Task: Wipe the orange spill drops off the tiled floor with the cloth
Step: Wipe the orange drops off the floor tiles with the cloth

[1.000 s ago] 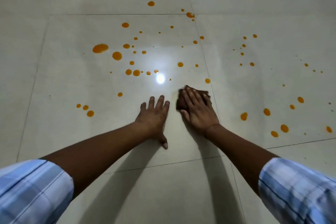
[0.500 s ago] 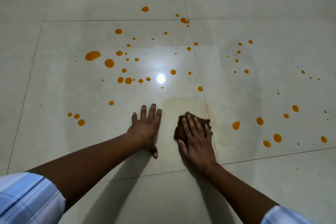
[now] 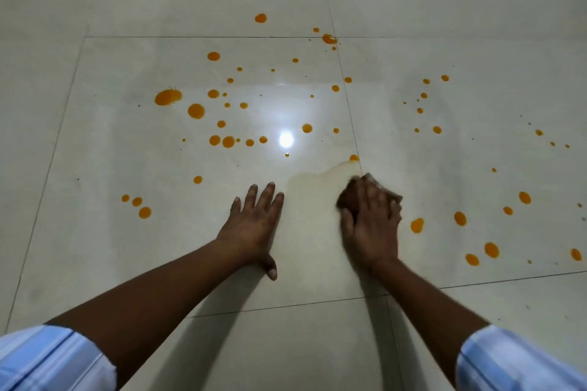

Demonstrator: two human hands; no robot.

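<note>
A: From the far left: a pale blue striped sleeve (image 3: pixel 47 355), then a row of three orange drops (image 3: pixel 137 201) untouched on the tiled floor (image 3: pixel 95 247), with a big splat (image 3: pixel 167 96) beyond them

B: And here's the left hand (image 3: pixel 254 225), palm flat down, fingers straight and slightly spread, gripping nothing. I'd call it a prop, taking the person's weight as they lean forward

A: Ahead of it, a bright lamp reflection (image 3: pixel 286 139) on the glossy tile. Just right of that hand is a pale wet smear (image 3: pixel 314 187). Judging by it, that patch is wiped, though a film remains

B: Now the right hand (image 3: pixel 371 222), blurred, fingers laid across a bunched dark brown cloth (image 3: pixel 392 195), pressing it to the floor rather than clutching it. The cloth sits on the grout line (image 3: pixel 348 105), a corner poking out past the fingertips

A: Bunched thick, I reckon, so it soaks rather than spreads

B: Plenty to go: one drop (image 3: pixel 417 225) just beside that hand, a scatter (image 3: pixel 491 249) further right, so most of the job lies ahead
</note>
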